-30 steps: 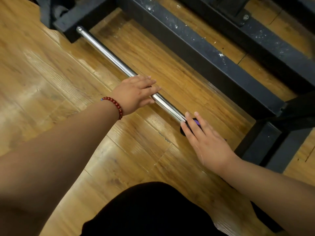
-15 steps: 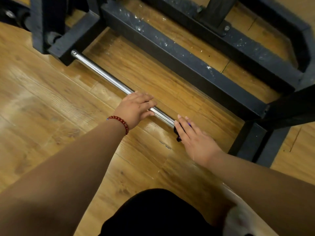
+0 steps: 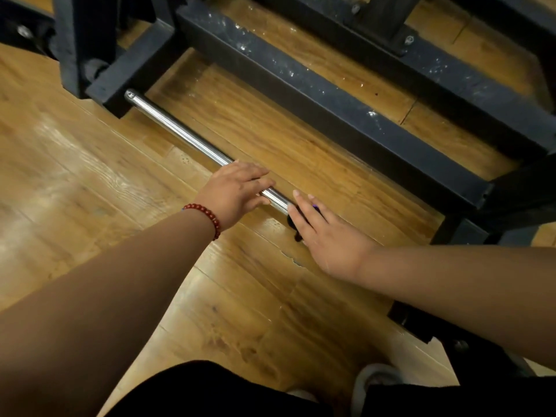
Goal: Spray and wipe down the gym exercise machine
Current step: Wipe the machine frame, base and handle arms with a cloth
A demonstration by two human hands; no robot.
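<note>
A shiny chrome bar (image 3: 177,129) lies low over the wooden floor, running from the black machine frame (image 3: 325,94) at the upper left down toward the middle. My left hand (image 3: 237,191), with a red bead bracelet on the wrist, lies across the bar's lower part with its fingers nearly straight. My right hand (image 3: 322,233) rests flat, fingers straight, over a dark object with a purple spot (image 3: 315,207) at the bar's lower end. Most of that object is hidden under the fingers.
Black steel beams of the frame (image 3: 451,73), speckled white, cross the top and right. A frame foot (image 3: 460,233) stands at the right. My dark-clothed knees (image 3: 210,389) and a light shoe (image 3: 373,380) fill the bottom edge.
Both hands have kept their places on the bar and at its end. The view has shifted, showing more of the frame at the top and a shoe at the bottom.
</note>
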